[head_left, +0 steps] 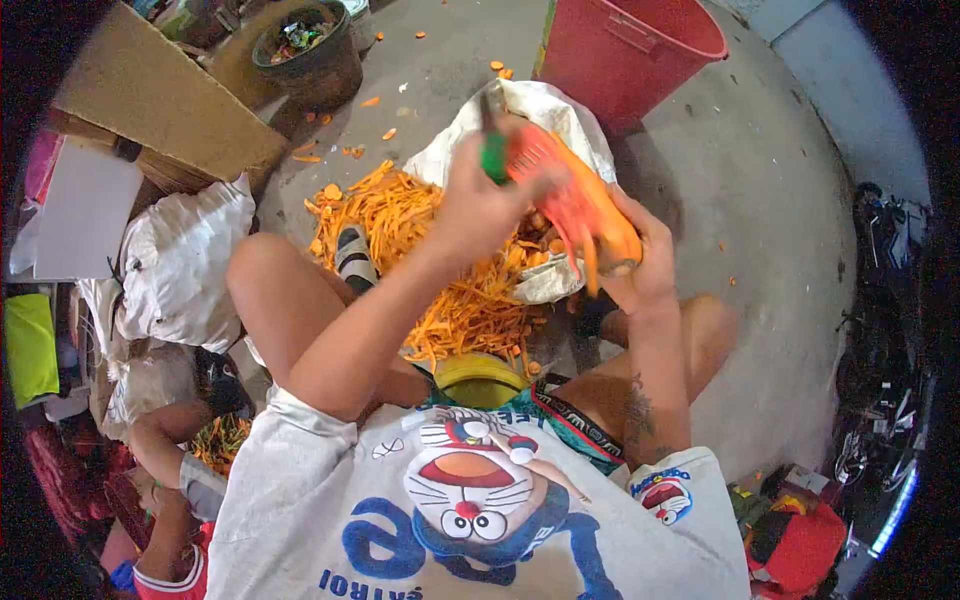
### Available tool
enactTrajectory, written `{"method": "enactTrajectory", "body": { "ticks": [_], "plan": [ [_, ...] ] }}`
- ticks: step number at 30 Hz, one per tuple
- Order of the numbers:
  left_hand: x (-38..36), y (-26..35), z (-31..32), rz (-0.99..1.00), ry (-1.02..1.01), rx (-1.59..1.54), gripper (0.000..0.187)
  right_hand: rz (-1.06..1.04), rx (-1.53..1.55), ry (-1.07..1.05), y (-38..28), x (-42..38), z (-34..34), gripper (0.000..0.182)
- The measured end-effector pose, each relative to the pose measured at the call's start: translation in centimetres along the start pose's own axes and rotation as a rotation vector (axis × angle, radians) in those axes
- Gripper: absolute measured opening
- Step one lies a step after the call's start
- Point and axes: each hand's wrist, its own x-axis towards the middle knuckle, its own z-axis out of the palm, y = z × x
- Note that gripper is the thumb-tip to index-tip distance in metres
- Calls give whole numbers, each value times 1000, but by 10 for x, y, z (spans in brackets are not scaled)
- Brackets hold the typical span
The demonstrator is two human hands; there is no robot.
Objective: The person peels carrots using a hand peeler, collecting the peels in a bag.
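"Orange, long and smooth, that vegetable: where's it sitting?"
"Slantwise in the right hand, its near end against the palm, fingers wrapped round it."
"And the left hand?"
"Clenched on a green-handled tool, blurred, thumb stretched toward the vegetable. Both forearms reach forward and inward, above a heap of orange shreds."

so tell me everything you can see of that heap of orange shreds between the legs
The loose heap of long, thin orange vegetable shreds lies tangled at floor level between the person's bent legs, with small round orange slices at its far-left edge. Its near edge comes up to the round yellow plastic tub. A crumpled white sack borders its far side; whether it runs underneath is hidden.
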Motion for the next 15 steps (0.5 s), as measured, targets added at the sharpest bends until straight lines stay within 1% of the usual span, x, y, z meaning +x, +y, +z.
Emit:
{"method": "enactTrajectory", "body": {
  "ticks": [1,2,3,4,5,6,7,8,9,10,11,12,13,14,15],
  "plan": [
    [-4,9,8,224,-133,-64,23,-8,-16,45,-3,-8,20,49],
    [-1,10,3,217,-127,-66,23,-12,-34,88,-4,-13,30,49],
    [8,8,-9,129,-53,-68,23,-4,-36,90,-3,-14,23,49],
    [19,5,-21,44,21,-67,23,20,-81,2,-3,-15,11,50],
    [33,1,-35,16,161,-66,20,41,-123,-89,-4,-16,6,50],
    [47,-9,-56,-8,215,43,18,38,-123,-96,-3,-17,9,50],
    [54,-23,-68,-20,301,24,17,26,-119,-113,-1,-17,14,51],
    [57,-22,-71,-33,386,3,16,13,-115,-129,-1,-16,17,52],
    [54,-25,-65,-19,374,-16,16,5,-114,-134,-2,-12,11,52],
    [44,-15,-48,-8,361,-36,16,12,-70,-155,-3,-4,-2,52],
    [28,-1,-32,-30,220,-85,20,20,-22,-165,-3,-2,-11,52],
    [10,13,-15,17,82,-23,23,17,-19,-156,-4,-7,-1,52],
    [-3,11,3,173,-20,-75,23,-24,-66,-60,-7,-14,19,52],
    [-2,9,3,168,-18,-80,23,-59,-115,35,-7,-17,29,52],
    [0,8,0,184,-22,-49,23,-48,-119,40,-6,-18,21,52]
  ]
}}
